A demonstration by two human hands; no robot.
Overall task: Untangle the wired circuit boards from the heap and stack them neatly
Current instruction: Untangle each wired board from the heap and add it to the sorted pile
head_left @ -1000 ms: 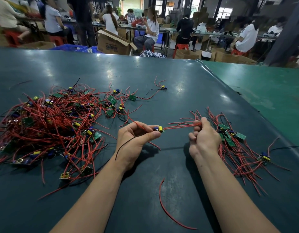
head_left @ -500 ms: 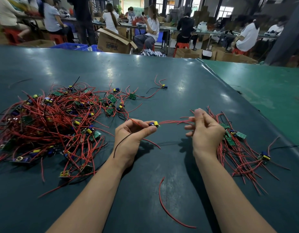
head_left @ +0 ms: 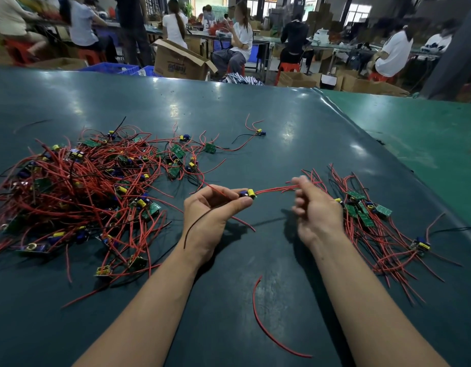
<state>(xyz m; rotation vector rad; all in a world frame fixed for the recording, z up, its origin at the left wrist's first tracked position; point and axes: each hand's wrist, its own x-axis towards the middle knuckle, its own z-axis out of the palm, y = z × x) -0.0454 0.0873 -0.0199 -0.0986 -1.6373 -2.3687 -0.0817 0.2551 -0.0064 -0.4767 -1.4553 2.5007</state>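
Your left hand [head_left: 216, 210] pinches a board [head_left: 247, 193] at centre, between heap [head_left: 78, 192] left and stack [head_left: 366, 210] right. Right hand [head_left: 317, 207] blurred, grip on wires [head_left: 276, 189] unclear. Tugging could snag them or snap a solder joint.

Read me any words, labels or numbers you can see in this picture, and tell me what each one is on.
Cardboard box behind the table: a dark printed word on its side, upside down and too blurred to read for certain.
Green circuit board at the heap's far edge: white markings, too small to read.
Boards in the stack by the right hand: no print can be made out.
No other text can be read.
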